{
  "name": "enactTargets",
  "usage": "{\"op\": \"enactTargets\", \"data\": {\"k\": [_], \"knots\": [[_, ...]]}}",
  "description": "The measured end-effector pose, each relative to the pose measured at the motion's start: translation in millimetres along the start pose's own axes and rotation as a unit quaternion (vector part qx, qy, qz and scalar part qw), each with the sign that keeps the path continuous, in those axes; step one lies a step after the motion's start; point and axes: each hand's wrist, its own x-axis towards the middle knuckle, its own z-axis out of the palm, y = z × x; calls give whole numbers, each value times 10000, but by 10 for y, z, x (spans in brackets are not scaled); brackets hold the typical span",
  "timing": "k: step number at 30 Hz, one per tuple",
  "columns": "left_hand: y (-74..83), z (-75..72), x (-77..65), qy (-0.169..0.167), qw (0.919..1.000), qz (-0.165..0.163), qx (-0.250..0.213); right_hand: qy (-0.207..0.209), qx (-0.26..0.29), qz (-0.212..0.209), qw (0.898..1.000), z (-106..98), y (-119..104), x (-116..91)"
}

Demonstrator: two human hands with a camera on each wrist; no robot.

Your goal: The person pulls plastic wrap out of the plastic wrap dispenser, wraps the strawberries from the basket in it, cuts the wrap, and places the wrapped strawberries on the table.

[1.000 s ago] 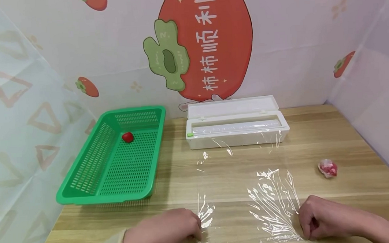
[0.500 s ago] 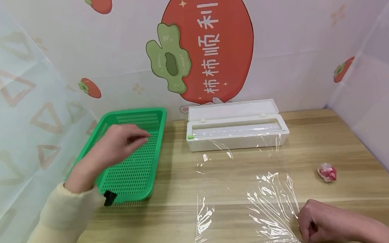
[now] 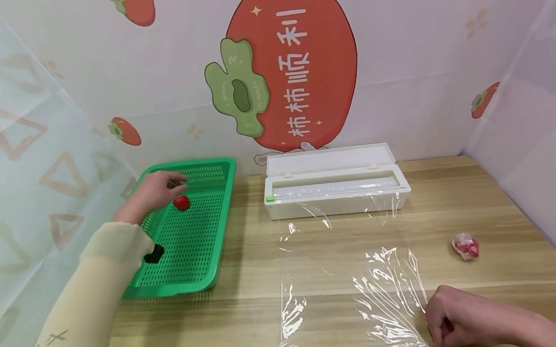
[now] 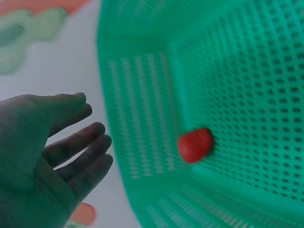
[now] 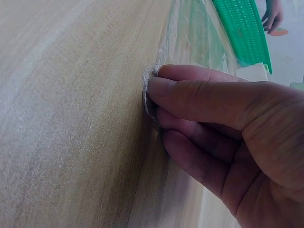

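My left hand [image 3: 158,191] is over the far left part of the green basket [image 3: 225,223], its fingers slightly bent with nothing between them. Just beside its fingertips, on the basket floor, lies a small red rounded, fruit-like piece [image 3: 181,202]. In the left wrist view the red piece [image 4: 195,145] sits near the basket's end wall, apart from the hand [image 4: 57,152]. At the front right, my right hand [image 3: 453,316] pinches a corner of the clear cling film [image 3: 388,298]. The right wrist view shows the gathered film edge [image 5: 150,78] between thumb and fingers.
A white cling film box [image 3: 338,206] with its lid raised stands at the back; the film runs from its roll toward the front of the wooden table [image 3: 449,196]. To the right lies a small red piece in crumpled film [image 3: 466,246]. Printed cloth walls enclose the table.
My left hand has let go of the film's left corner and moved up and left over the basket, its fingers parting. The right hand keeps its pinch on the film in the same place.
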Motion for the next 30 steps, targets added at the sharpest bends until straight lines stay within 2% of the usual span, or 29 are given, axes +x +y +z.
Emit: {"op": "enactTargets", "data": {"k": [6, 14, 22, 30], "knots": [[-187, 141, 175, -655, 9974, -208, 205, -9, 14, -27, 10000, -4, 1, -20], [-326, 374, 251, -1045, 9933, -444, 204, 72, -102, -16, 9999, 0, -12, 6], [-393, 509, 290, -1025, 9932, -364, 419, 86, -184, -26, 9998, 13, -3, 11], [-457, 561, 311, -904, 9950, -43, 427, 79, -200, -19, 9998, 5, -2, 23]]}}
